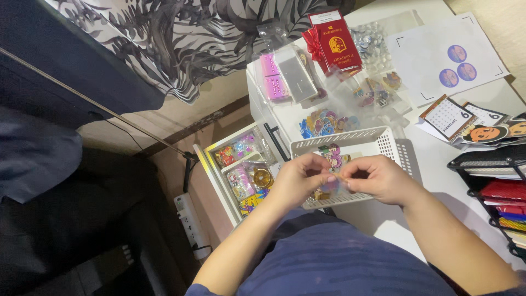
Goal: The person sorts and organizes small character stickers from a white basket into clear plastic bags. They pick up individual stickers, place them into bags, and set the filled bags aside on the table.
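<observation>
My left hand and my right hand meet over the near edge of a white perforated plastic basket. Together they pinch a small colourful item in clear wrapping, too small to identify. Inside the basket lie a few small cartoon-figure pieces. My forearms come up from the bottom of the view over blue striped clothing.
A white desk carries a red booklet with a ribbon, pink packets, bags of stickers, a sheet with round stickers and a small calendar. An open drawer of trinkets sits left; a power strip lies below.
</observation>
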